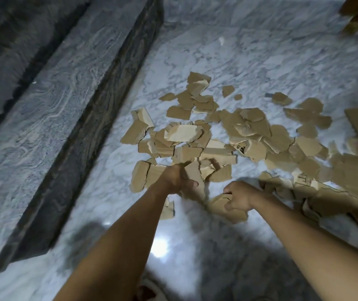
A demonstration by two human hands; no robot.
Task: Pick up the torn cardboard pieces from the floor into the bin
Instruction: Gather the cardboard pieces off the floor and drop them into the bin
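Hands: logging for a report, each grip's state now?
Left hand: closed on a torn tan cardboard piece.
Right hand: closed on another torn tan cardboard piece.

I stand on a pale marble floor [260,51]. Torn cardboard pieces [249,135] lie scattered from twelve to four o'clock, and a dark stone band [99,131] runs at ten o'clock.

text: none legible | cardboard piece [244,148]: black print, blurred | another piece [304,179]: outline marks, unreadable
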